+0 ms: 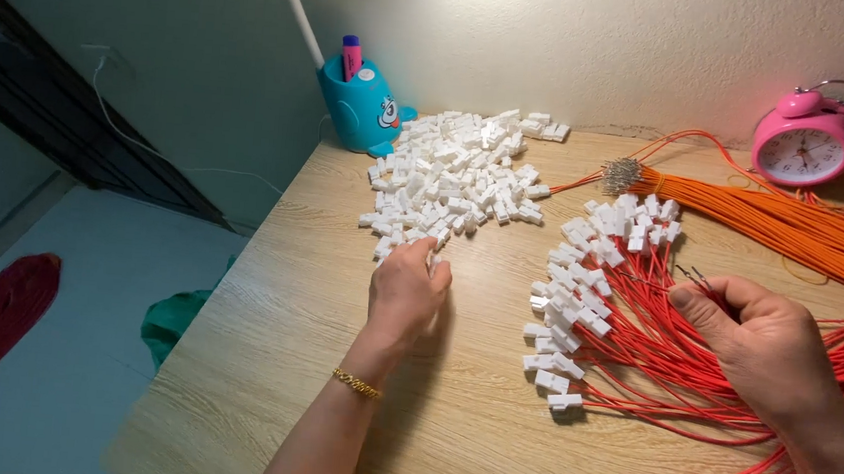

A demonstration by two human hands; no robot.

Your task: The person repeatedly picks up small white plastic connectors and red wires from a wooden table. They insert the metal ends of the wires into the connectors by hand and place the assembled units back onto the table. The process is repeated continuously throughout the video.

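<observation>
Pinched between right hand (770, 345) thumb and forefinger: thin red wires (702, 374), bare metal tips poking out just above the fingers. Left hand (406, 291) curled loosely over the near edge of a loose pile of white plastic connectors (457, 175), fingertips closing on one or two pieces; whether anything is actually gripped, impossible to tell. Spread across a pale wooden desk (282, 356): the fan of red wires on the right, each already ending in a fitted white housing (578, 289), lined up in a curved row between the two hands. Beyond that, a thick orange wire bundle (794, 226) with exposed metal terminals. Best handled by picking a single connector, turning its open end toward the wire tip, keeping finished wires apart from loose ones. At the back, a teal pen holder (364, 107) and a pink alarm clock (809, 137). Hidden or unclear: left fingertips under the knuckles, number of wires pinched, far ends of the wires past the right edge.
</observation>
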